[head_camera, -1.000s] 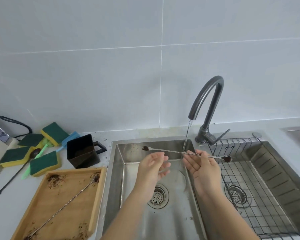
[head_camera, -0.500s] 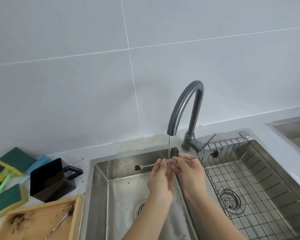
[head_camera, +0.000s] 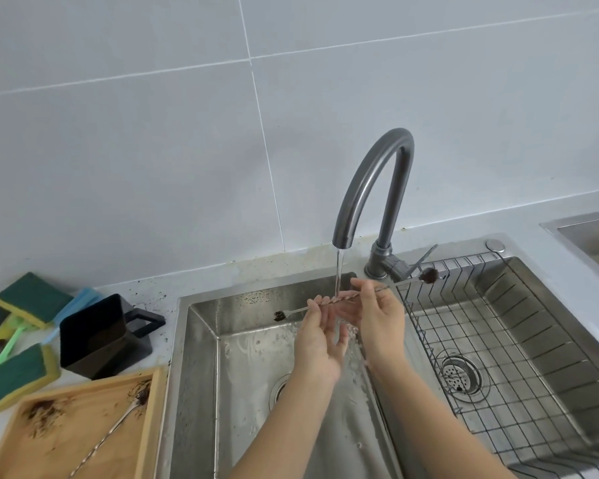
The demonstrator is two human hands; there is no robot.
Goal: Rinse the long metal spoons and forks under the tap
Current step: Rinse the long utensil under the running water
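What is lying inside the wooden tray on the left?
Inside the wooden tray lies one long metal utensil with a twisted handle and a dirty head, plus dark crumbs. The tray's lower part is cut off by the picture edge, so anything there is unseen.

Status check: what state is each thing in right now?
Tap: running.
Long spoon: held level under the stream, both ends dirty.
Left hand: gripping the spoon.
Right hand: gripping the spoon.
Tray utensil: dirty, on the wooden tray.
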